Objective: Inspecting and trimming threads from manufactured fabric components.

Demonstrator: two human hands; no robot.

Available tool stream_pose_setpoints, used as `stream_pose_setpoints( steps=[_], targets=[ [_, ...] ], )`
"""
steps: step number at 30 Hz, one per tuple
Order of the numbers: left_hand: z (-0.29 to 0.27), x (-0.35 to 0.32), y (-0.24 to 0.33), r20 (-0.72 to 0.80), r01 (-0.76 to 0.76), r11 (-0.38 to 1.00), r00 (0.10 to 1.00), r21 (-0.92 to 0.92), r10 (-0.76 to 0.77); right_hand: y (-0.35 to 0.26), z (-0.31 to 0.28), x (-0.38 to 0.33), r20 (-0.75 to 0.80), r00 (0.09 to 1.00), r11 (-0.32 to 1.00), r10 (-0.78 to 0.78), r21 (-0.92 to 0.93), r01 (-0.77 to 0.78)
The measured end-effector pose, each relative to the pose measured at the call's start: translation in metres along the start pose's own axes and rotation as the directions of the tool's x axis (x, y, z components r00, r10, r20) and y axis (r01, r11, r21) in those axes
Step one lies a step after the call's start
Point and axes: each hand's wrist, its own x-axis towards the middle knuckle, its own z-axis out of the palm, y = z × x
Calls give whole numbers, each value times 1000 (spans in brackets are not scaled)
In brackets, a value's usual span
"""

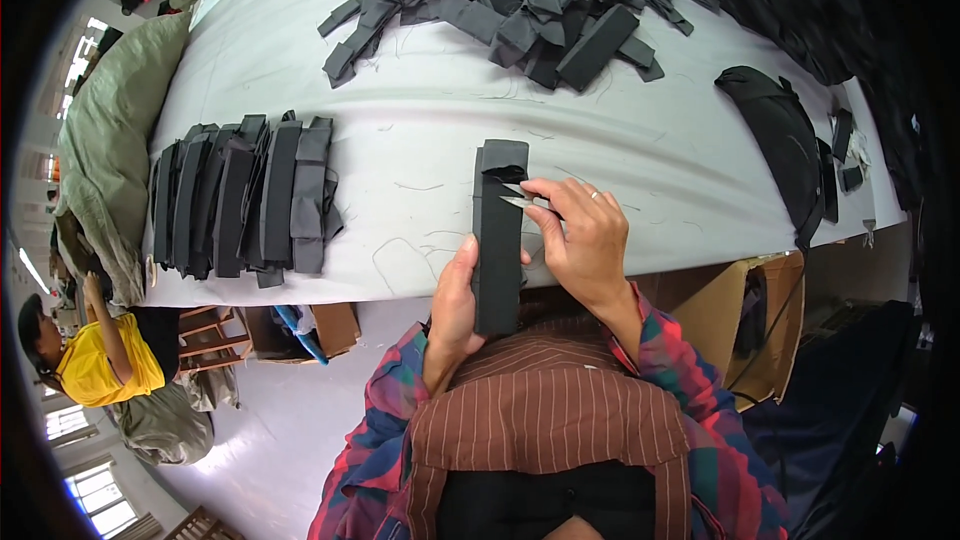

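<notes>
My left hand [456,302] grips a long black fabric strip [497,250] near its lower end, with the thumb along its left edge. The strip stands lengthwise over the table's near edge, and its far end is folded over in dark grey cloth. My right hand [592,245] pinches a small pair of thread snips [516,202] between thumb and fingers. Their two pale blades point left across the strip, just below the folded end. The rest of the snips is hidden in my fingers.
Bundled dark strips [230,205] lie in a row at left. A heap of loose strips [500,5] covers the far middle. Black cloth pieces [775,135] lie at right. Cardboard boxes [780,325] stand below the table edge. A person in yellow [110,360] is far left.
</notes>
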Motion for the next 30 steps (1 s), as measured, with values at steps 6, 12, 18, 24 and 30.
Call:
stream_pose_setpoints(
  steps=[6, 12, 18, 24, 30],
  targets=[
    [3, -5, -1, 10, -53, 998, 999, 15, 53, 15, -3, 1, 19, 947, 934, 319, 164, -318],
    [-5, -1, 4, -43, -28, 986, 999, -167, 21, -3, -16, -12, 201, 972, 900, 121, 392, -193],
    [-9, 3, 3, -12, -35, 972, 999, -232, 33, -12, -9, -18, 282, 950, 961, -135, 272, 56],
    [-13, 0, 4, -2, -39, 979, 999, -199, 39, -16, -10, -19, 244, 962, 966, -122, 252, 59],
    [-8, -1, 7, -13, -62, 990, 998, -124, 61, -18, -11, -20, 238, 961, 968, -139, 236, 81]
  ],
)
